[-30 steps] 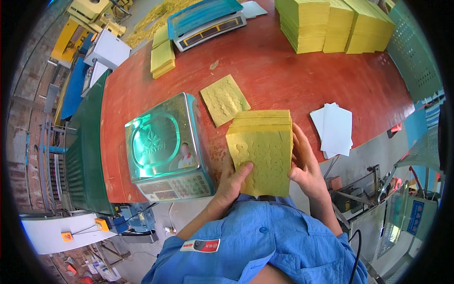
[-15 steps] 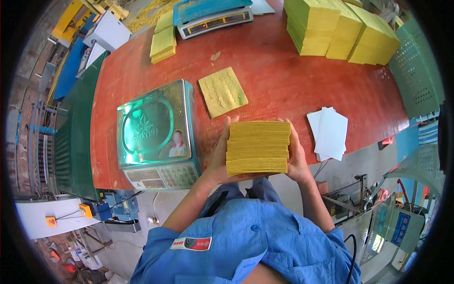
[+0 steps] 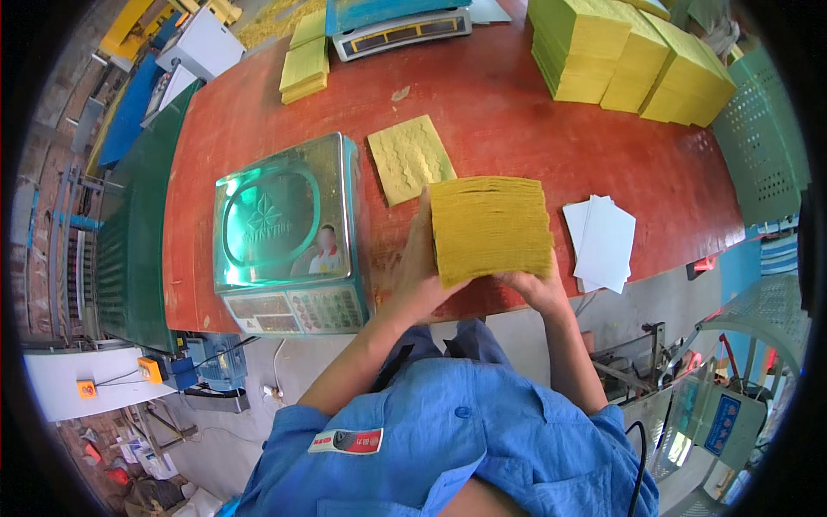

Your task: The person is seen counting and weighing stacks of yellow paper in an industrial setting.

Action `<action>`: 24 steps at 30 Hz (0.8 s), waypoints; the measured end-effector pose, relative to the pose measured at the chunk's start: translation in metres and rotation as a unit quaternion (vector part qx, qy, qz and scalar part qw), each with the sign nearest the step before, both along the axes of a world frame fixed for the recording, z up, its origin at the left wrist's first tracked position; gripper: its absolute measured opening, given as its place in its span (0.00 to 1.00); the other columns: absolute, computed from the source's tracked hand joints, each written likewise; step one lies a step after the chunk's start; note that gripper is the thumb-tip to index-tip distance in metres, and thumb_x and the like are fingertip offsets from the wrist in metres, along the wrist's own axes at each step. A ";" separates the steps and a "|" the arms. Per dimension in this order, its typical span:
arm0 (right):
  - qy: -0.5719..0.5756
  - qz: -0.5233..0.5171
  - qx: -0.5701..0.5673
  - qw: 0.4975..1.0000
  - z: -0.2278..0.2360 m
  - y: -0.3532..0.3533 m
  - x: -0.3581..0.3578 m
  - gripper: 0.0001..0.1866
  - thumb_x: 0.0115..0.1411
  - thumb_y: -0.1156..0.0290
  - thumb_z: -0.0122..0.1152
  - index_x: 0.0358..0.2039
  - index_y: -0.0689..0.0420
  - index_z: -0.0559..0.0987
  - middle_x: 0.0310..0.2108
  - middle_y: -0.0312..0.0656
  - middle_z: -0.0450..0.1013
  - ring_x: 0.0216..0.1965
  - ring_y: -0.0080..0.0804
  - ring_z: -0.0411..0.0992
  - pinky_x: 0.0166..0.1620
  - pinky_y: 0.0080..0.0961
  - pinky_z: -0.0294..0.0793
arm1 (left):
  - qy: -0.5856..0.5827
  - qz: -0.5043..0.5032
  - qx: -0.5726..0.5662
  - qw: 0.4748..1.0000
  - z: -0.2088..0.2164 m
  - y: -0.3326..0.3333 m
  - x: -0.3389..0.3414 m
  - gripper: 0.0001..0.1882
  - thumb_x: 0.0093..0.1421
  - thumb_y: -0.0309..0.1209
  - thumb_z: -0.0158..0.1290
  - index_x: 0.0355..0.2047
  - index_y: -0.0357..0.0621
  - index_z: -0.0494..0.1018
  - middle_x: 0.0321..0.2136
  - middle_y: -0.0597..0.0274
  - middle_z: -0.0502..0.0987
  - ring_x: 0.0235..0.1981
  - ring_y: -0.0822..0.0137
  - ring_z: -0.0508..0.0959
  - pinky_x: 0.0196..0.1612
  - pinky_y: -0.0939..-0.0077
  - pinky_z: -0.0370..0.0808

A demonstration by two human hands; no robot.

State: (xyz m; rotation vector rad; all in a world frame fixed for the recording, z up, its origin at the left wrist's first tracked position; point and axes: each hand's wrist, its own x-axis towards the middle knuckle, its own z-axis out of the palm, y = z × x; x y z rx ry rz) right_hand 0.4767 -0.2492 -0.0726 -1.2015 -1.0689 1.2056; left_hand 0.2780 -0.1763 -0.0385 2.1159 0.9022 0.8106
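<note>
Between my two hands is a thick stack of yellow paper sheets (image 3: 493, 231), raised over the table's near edge with its layered side showing. My left hand (image 3: 420, 267) grips its left side and lower corner. At the lower right, my right hand (image 3: 536, 284) closes on the stack, fingers partly beneath it. A single yellow textured sheet (image 3: 408, 157) lies on the table just behind the stack. Left of my hands stands a weighing scale (image 3: 280, 220) with a shiny metal plate. Several white cards (image 3: 605, 246) overlap on the table to the right.
Tall yellow paper stacks (image 3: 594, 53) stand at the far right of the red table (image 3: 482, 103). A second scale (image 3: 401, 34) with a blue tray sits at the back, beside smaller yellow bundles (image 3: 305, 65). Green perforated metal (image 3: 760, 138) borders the right side.
Both hands have lifted the yellow stack up and slightly right, tilting it so more of its layered side shows. My right hand has shifted from its side to its lower right corner.
</note>
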 end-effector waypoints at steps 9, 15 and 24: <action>-0.077 -0.005 0.024 0.997 -0.010 0.010 0.002 0.57 0.45 0.61 0.79 0.69 0.60 0.52 0.66 0.49 0.58 0.67 0.39 0.57 0.66 0.37 0.59 | -0.025 -0.009 -0.101 0.994 -0.032 0.008 -0.016 0.57 0.44 0.27 0.71 0.69 0.36 0.46 0.63 0.45 0.59 0.64 0.51 0.63 0.64 0.61 0.62; -0.050 -0.009 0.008 0.999 0.011 0.015 0.005 0.51 0.46 0.57 0.78 0.65 0.63 0.61 0.59 0.52 0.67 0.61 0.40 0.66 0.61 0.36 0.65 | -0.098 -0.016 -0.219 0.971 -0.019 0.017 -0.013 0.46 0.46 0.26 0.70 0.62 0.34 0.58 0.55 0.51 0.69 0.56 0.57 0.71 0.60 0.66 0.68; -0.148 -0.062 -0.117 0.980 0.014 0.013 0.018 0.38 0.62 0.50 0.61 0.62 0.65 0.64 0.47 0.58 0.76 0.48 0.38 0.76 0.50 0.32 0.74 | -0.171 0.027 -0.503 0.847 -0.009 -0.003 0.000 0.34 0.63 0.46 0.56 0.60 0.33 0.64 0.54 0.52 0.73 0.54 0.65 0.72 0.58 0.70 0.68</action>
